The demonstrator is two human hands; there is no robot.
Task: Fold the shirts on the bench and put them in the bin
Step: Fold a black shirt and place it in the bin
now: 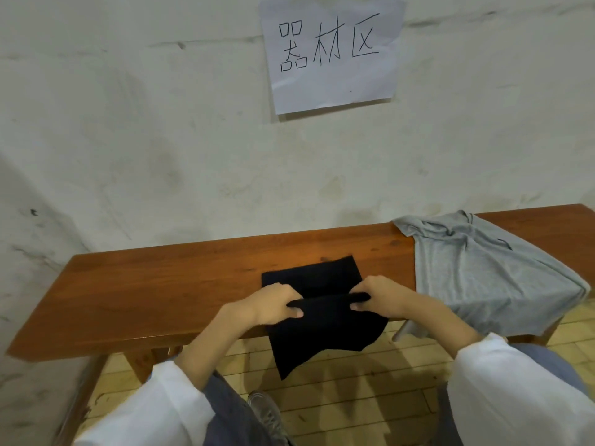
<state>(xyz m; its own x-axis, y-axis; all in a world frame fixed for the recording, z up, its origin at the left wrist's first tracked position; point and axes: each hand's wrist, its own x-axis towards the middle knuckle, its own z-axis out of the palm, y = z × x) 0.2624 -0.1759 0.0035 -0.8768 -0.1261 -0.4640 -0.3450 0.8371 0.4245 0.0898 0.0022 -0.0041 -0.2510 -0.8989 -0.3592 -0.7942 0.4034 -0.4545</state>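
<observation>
**Q:** State of the hands and the workpiece?

**A:** The left hand point(273, 304) and the right hand point(383, 300) each pinch one end of a raised fold running across the black shirt point(309, 275). The shirt lies mid-counter point(161, 291), and its near portion hangs over the front edge.

**Q:** Failure modes?

**A:** The hanging portion can probably drag the black shirt off toward the floor point(354, 397) if either pinch loosens. Uneven travel of the two hands would likely skew the fold. The grey shirt point(476, 278), unfolded just right of the black shirt, also drapes over the front edge, so a right forearm sweep could pull it down.

**Q:** Clearances?

**A:** Left of the black shirt there is a long stretch of bare counter. Behind the black shirt a narrow strip of counter runs up to the wall point(161, 140). To its right, room is tight. The bin is not in view.
</observation>
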